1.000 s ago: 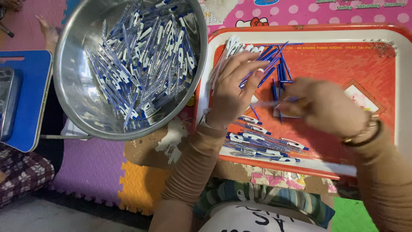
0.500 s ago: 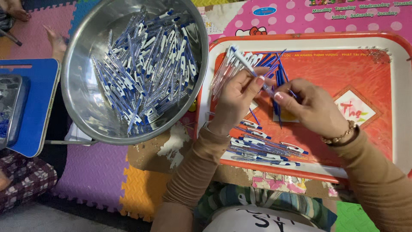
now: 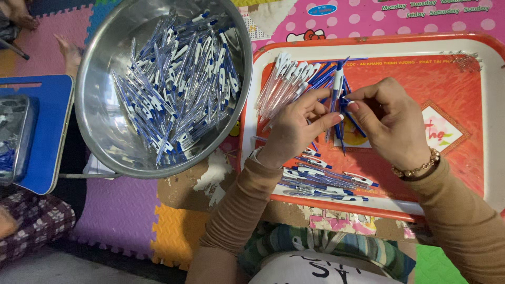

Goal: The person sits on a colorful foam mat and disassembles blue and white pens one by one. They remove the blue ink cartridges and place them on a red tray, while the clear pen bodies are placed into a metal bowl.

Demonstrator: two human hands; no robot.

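My left hand (image 3: pixel 296 128) holds a fanned bundle of clear pen barrels (image 3: pixel 281 84) with white clips and pinches a blue-and-white pen (image 3: pixel 337 84) upright between thumb and forefinger. My right hand (image 3: pixel 390 122), with a bead bracelet at the wrist, pinches the lower end of that same pen. Both hands hover over a red-and-white tray (image 3: pixel 463 63). Loose blue refills (image 3: pixel 347 118) lie under the hands, and a row of assembled pens (image 3: pixel 323 181) lies along the tray's near edge.
A large steel bowl (image 3: pixel 105 131) full of blue-and-white pens (image 3: pixel 176 87) stands left of the tray. A blue stool (image 3: pixel 44 131) with a metal tin is at far left. Another person's patterned leg (image 3: pixel 29 223) and a bare foot (image 3: pixel 68 50) rest on the foam mat.
The camera view shifted slightly downward. My hands came closer together, and a single pen now stands upright, pinched between the fingertips of both.
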